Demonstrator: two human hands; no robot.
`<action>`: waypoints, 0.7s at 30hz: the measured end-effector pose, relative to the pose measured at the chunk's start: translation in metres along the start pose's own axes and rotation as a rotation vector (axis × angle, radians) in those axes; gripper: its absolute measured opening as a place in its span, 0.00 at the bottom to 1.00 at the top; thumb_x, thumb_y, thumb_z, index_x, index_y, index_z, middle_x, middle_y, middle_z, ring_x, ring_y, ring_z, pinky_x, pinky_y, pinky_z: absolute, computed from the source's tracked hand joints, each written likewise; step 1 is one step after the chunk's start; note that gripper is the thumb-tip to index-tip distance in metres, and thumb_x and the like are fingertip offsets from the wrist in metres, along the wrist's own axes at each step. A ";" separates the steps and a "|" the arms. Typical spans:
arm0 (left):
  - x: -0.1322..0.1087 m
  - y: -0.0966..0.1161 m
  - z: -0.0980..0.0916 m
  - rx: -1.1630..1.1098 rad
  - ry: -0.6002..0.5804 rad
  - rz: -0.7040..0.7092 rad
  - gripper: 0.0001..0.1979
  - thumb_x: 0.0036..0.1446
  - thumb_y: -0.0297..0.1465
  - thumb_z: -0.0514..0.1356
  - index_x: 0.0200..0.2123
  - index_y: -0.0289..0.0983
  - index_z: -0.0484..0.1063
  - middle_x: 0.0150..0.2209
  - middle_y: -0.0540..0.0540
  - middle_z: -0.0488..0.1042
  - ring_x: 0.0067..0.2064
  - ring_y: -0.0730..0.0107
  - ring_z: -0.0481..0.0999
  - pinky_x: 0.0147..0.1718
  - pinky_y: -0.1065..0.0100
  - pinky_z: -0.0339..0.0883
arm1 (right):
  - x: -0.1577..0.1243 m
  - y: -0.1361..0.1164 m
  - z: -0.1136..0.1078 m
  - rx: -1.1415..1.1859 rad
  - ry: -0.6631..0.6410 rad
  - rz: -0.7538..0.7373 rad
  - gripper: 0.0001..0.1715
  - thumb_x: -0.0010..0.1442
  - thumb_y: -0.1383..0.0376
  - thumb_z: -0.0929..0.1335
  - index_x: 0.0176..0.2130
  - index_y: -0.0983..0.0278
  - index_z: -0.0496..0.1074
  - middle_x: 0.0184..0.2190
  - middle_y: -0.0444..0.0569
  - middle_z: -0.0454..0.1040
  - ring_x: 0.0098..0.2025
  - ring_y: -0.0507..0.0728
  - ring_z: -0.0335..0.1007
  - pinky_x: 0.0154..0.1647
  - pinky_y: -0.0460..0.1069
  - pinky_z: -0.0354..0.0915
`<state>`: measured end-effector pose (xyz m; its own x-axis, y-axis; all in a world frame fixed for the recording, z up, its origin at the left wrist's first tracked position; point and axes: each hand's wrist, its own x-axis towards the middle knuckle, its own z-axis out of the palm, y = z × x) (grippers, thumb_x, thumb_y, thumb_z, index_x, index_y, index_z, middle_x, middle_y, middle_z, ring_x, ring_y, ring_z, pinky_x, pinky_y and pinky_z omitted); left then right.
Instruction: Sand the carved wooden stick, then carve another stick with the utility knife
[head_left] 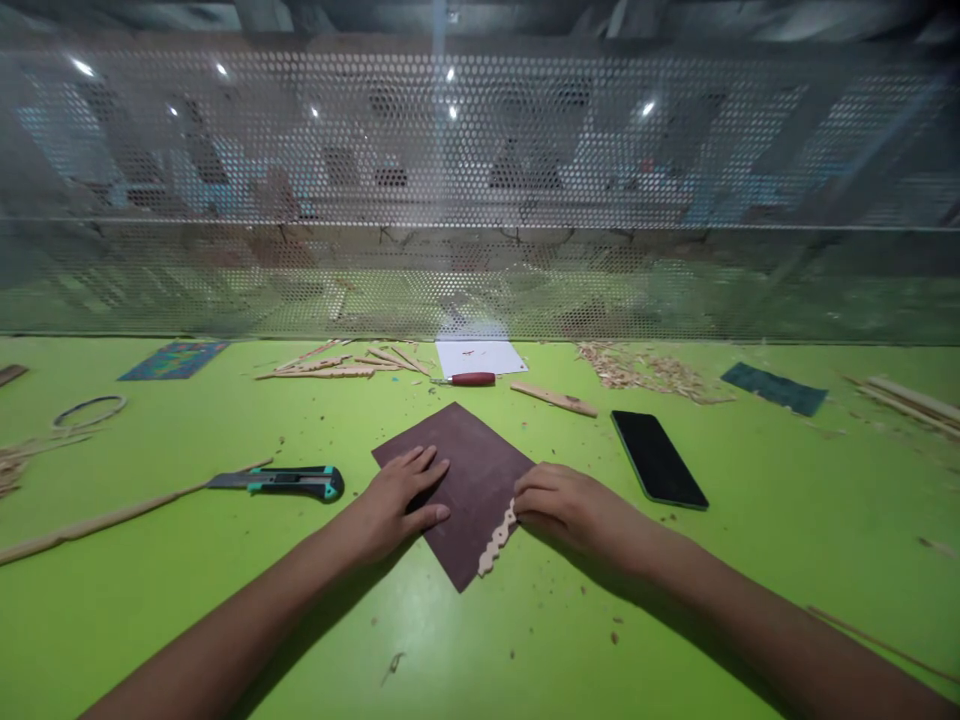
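Note:
A brown square sheet of sandpaper [480, 450] lies turned cornerwise on the green table. My left hand [409, 495] rests on its left side, fingers spread and flat. At the sheet's right edge, my right hand [566, 505] has its fingers closed on a thin carved wooden strip [496, 545] with a wavy, notched outline. The strip lies along the lower right edge of the sandpaper; its upper end is hidden under my fingers. Left of my left hand is a black and teal utility knife [292, 482], its blade pointing left.
A phone [660, 458] lies to the right. Behind the sandpaper are a red-handled tool [472, 379], a wooden stick [555, 398], white paper [480, 357] and wood shavings [652, 372]. A long stick [112, 520] lies at left. A perforated screen [480, 200] borders the table's back.

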<state>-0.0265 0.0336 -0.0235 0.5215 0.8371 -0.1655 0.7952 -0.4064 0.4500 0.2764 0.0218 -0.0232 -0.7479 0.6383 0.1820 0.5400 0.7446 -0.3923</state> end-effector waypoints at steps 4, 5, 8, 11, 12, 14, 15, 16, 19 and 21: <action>0.001 0.001 0.000 0.003 -0.005 0.002 0.36 0.69 0.49 0.57 0.74 0.40 0.55 0.76 0.40 0.45 0.77 0.48 0.43 0.73 0.47 0.42 | 0.000 0.005 0.002 0.014 0.016 -0.002 0.11 0.72 0.64 0.69 0.50 0.61 0.81 0.46 0.54 0.80 0.48 0.61 0.73 0.48 0.56 0.69; 0.001 0.001 0.000 0.004 -0.006 0.003 0.36 0.69 0.49 0.57 0.74 0.40 0.55 0.76 0.40 0.45 0.77 0.48 0.43 0.73 0.47 0.42 | 0.000 0.006 0.003 0.018 0.018 -0.004 0.11 0.71 0.64 0.69 0.49 0.61 0.81 0.46 0.54 0.80 0.47 0.61 0.73 0.47 0.56 0.69; 0.001 0.001 0.000 0.008 -0.006 0.003 0.36 0.69 0.49 0.56 0.74 0.40 0.55 0.76 0.40 0.45 0.77 0.48 0.43 0.73 0.46 0.42 | 0.000 0.007 0.005 0.039 0.020 -0.012 0.09 0.70 0.63 0.71 0.47 0.61 0.82 0.46 0.54 0.80 0.47 0.61 0.73 0.47 0.56 0.69; 0.001 0.001 0.000 0.012 -0.006 0.008 0.36 0.69 0.48 0.56 0.74 0.39 0.55 0.76 0.39 0.45 0.77 0.48 0.44 0.73 0.46 0.43 | 0.000 -0.003 0.012 0.070 0.028 -0.017 0.09 0.70 0.62 0.71 0.46 0.62 0.81 0.46 0.53 0.79 0.48 0.60 0.72 0.48 0.54 0.68; 0.001 0.001 0.000 0.013 -0.005 0.010 0.36 0.69 0.48 0.56 0.74 0.39 0.55 0.76 0.39 0.45 0.77 0.48 0.44 0.73 0.46 0.43 | 0.000 -0.008 0.016 0.080 0.031 -0.021 0.09 0.70 0.61 0.71 0.46 0.63 0.81 0.45 0.53 0.79 0.49 0.60 0.72 0.48 0.54 0.68; 0.000 0.001 0.000 0.015 0.000 0.011 0.36 0.69 0.48 0.57 0.74 0.40 0.55 0.76 0.39 0.45 0.77 0.47 0.44 0.72 0.45 0.43 | 0.001 -0.017 0.022 0.092 0.033 -0.037 0.09 0.70 0.61 0.71 0.45 0.62 0.80 0.45 0.52 0.79 0.48 0.59 0.72 0.48 0.54 0.67; 0.000 0.001 0.000 0.016 0.001 0.010 0.35 0.69 0.47 0.57 0.73 0.40 0.56 0.76 0.39 0.45 0.77 0.47 0.44 0.72 0.45 0.43 | 0.001 -0.019 0.024 0.096 0.033 -0.048 0.09 0.70 0.61 0.71 0.45 0.62 0.80 0.45 0.51 0.79 0.48 0.59 0.72 0.48 0.54 0.67; 0.000 0.001 0.001 0.017 0.001 0.008 0.35 0.69 0.46 0.57 0.73 0.40 0.56 0.76 0.39 0.46 0.77 0.47 0.45 0.72 0.45 0.44 | 0.002 -0.020 0.025 0.097 0.031 -0.055 0.08 0.70 0.61 0.71 0.44 0.62 0.80 0.44 0.51 0.79 0.47 0.59 0.72 0.48 0.54 0.67; 0.000 0.001 0.001 0.020 -0.001 0.005 0.35 0.69 0.45 0.58 0.73 0.40 0.56 0.76 0.39 0.46 0.77 0.48 0.45 0.72 0.45 0.44 | 0.002 -0.008 0.018 0.090 0.048 -0.029 0.07 0.70 0.63 0.71 0.43 0.63 0.80 0.44 0.52 0.80 0.46 0.60 0.72 0.47 0.54 0.67; 0.001 0.000 0.001 0.020 -0.002 0.004 0.35 0.69 0.46 0.58 0.73 0.40 0.56 0.76 0.39 0.46 0.77 0.48 0.45 0.72 0.44 0.44 | 0.003 0.003 0.010 0.086 0.071 0.015 0.07 0.70 0.65 0.70 0.43 0.64 0.80 0.44 0.54 0.80 0.47 0.60 0.72 0.46 0.55 0.67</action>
<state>-0.0256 0.0337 -0.0242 0.5250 0.8349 -0.1654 0.7994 -0.4170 0.4325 0.2718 0.0240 -0.0331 -0.7090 0.6639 0.2377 0.5139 0.7172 -0.4706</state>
